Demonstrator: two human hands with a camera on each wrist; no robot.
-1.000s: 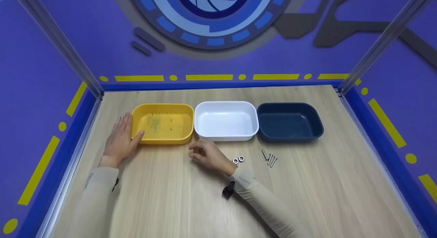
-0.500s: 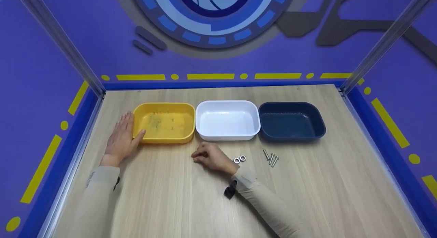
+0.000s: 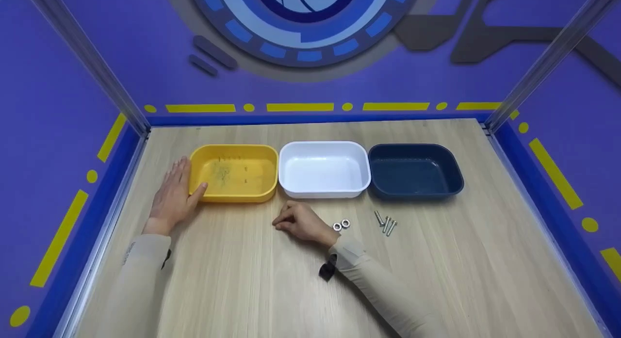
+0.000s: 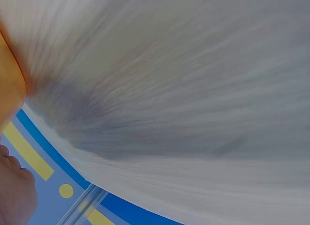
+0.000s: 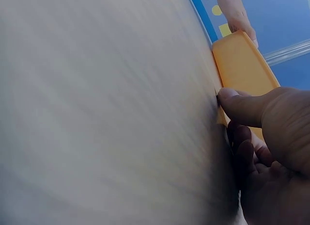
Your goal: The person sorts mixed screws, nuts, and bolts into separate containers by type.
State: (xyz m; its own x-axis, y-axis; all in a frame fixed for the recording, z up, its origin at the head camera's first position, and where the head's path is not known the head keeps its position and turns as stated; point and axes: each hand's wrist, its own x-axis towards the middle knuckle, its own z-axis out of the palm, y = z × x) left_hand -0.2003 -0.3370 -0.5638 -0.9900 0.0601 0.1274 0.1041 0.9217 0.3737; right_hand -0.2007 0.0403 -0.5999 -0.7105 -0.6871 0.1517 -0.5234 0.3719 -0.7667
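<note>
Wood-grain tabletop (image 3: 271, 289) filled the head view, with 3 trays in a row at its far side: a yellow tray (image 3: 234, 173), a white tray (image 3: 324, 169) and a dark blue tray (image 3: 415, 170). The left hand (image 3: 172, 195) lay flat, fingers straight, its thumb touching the yellow tray's near left corner, just as it had 1 second before. The right hand (image 3: 302, 222) had changed: its fingers, loosely spread above the wood 1 second earlier, had curled under and the hand had settled onto the tabletop just in front of the gap between the yellow and white trays. Whether that grip held anything small, this view did not show. 2 nuts (image 3: 341, 225) lay just beside its wrist, untouched, and 3 bolts (image 3: 385, 223) lay near them to the right. My reading is that a pick at the wood was under way, with nothing sorted from these 2 groups.

From the left wrist, only blurred wood, a sliver of yellow tray (image 4: 9, 87) and fingertips at the lower left edge appeared; it added nothing on the grip.

From the right wrist came what the head view hid: the thumb (image 5: 242, 108) pressed tip-down on the wood with the fingers (image 5: 247, 157) curled beneath, the yellow tray (image 5: 244, 65) beyond. Any object pinched there stayed unseen.
</note>
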